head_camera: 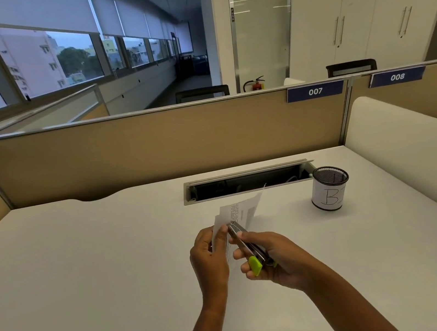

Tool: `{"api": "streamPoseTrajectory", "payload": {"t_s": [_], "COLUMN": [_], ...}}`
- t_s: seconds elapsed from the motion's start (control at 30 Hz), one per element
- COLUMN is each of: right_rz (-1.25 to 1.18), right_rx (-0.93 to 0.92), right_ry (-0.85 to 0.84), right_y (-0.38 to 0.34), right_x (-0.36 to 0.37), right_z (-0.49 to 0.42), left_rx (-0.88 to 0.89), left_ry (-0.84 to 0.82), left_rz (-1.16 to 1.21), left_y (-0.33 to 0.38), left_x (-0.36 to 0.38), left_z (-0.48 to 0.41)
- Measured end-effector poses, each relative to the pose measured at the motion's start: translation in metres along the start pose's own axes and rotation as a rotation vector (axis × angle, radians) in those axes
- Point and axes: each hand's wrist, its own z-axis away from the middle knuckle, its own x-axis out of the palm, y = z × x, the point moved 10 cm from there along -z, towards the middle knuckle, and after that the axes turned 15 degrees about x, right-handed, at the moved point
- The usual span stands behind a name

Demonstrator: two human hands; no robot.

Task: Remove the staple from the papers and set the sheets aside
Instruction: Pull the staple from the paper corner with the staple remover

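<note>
Left hand [208,256]: fingers closed on the papers [241,213], held above the desk [85,274].
Right hand [273,257]: fingers wrapped around the stapler [246,243], tip at the papers' corner.

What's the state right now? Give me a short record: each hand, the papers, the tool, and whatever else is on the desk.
left hand: pinching the papers at their near corner
right hand: gripping the stapler
papers: held above the desk, tilted, not yet set aside
stapler: metal with a green end, tip against the papers' pinched corner
staple: too small to see
pen cup: upright on the desk, right of the papers
</note>
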Motion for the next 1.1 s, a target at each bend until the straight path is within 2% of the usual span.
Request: {"api": "streamPoseTrajectory", "payload": {"t_s": [0.6, 0.73, 0.83, 1.0, 1.1], "right_rz": [0.043, 0.095, 0.057, 0.167, 0.202], "right_rx": [-0.080, -0.141, -0.165, -0.114, -0.114], "right_ry": [0.219, 0.398, 0.462, 0.279, 0.246], "right_y": [-0.011, -0.018, -0.023, -0.017, -0.016], "right_x": [-0.006, -0.023, -0.044, -0.021, -0.010], "right_z": [0.007, 0.010, 0.017, 0.017, 0.018], "left_rx": [0.203, 0.243, 0.172, -0.069, -0.161], "left_ry": [0.020, 0.010, 0.022, 0.054, 0.038], "left_rz": [-0.148, -0.150, -0.104, 0.022, 0.123], "left_y": [0.024, 0.029, 0.023, -0.004, -0.007], "left_x": [-0.005, -0.004, -0.003, -0.002, 0.003], "left_z": [-0.003, -0.002, 0.002, 0.006, 0.008]}}
